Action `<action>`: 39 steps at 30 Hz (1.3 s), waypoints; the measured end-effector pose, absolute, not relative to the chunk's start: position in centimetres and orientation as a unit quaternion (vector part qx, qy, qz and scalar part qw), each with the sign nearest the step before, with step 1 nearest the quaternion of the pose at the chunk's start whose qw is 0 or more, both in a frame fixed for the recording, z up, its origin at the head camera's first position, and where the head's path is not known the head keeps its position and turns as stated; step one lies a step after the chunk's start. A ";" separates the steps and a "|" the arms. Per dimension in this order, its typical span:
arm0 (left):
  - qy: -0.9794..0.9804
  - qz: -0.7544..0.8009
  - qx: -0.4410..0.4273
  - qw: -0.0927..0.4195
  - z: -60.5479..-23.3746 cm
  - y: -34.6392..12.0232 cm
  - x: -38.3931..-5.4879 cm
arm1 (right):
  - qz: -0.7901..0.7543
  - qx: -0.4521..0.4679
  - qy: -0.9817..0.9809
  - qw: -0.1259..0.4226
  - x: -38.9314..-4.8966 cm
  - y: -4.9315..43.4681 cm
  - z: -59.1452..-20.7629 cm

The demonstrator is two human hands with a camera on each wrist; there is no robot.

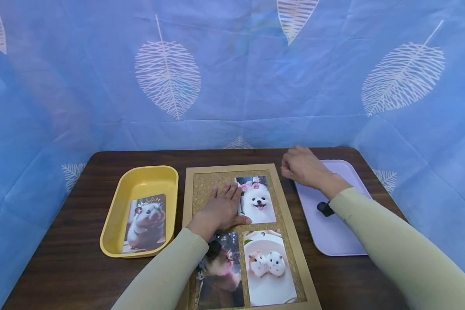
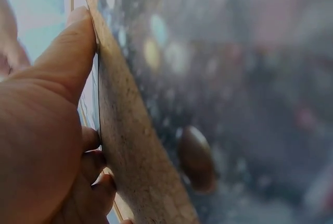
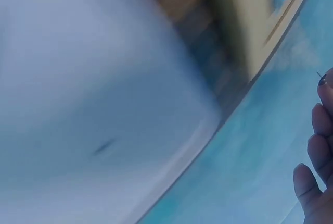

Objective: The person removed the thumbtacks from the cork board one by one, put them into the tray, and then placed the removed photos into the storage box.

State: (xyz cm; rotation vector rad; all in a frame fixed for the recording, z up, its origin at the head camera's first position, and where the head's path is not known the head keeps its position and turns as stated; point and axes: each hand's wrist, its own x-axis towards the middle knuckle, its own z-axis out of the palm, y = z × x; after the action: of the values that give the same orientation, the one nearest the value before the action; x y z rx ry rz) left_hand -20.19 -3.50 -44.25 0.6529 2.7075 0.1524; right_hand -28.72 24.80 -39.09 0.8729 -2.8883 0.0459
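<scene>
A cork board (image 1: 213, 181) with a light wooden frame lies on the table. My left hand (image 1: 222, 211) rests flat on it, fingers spread over the left edge of a white dog photo (image 1: 261, 204). Below lie a photo of two hamsters (image 1: 271, 275) and a darker animal photo (image 1: 221, 297), partly hidden by my left wrist. A metal thumbtack (image 2: 196, 159) sits in the darker photo in the left wrist view. My right hand (image 1: 304, 168) is raised near the board's upper right corner and pinches a thumbtack (image 3: 321, 79), its point showing in the right wrist view.
Left of the board stands a yellow tray (image 1: 118, 219) with a crowned hamster photo (image 1: 147, 224) in it. A lilac tray (image 1: 333, 232) lies to the right, under my right forearm; a small dark mark shows on it. Blue leaf-patterned cloth (image 1: 248, 86) hangs behind the table (image 1: 62, 267).
</scene>
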 end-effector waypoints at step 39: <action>0.955 0.071 0.236 0.164 -44.2 -3.4 -20.0 | 0.125 0.088 -0.988 0.014 -23.2 35.5 -44.2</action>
State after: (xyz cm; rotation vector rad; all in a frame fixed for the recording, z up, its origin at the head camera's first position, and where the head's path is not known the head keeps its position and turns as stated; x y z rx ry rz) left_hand -19.95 -3.35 -44.20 0.6712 2.7223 0.2035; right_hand -23.16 35.50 -44.25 0.2749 -3.0761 0.3894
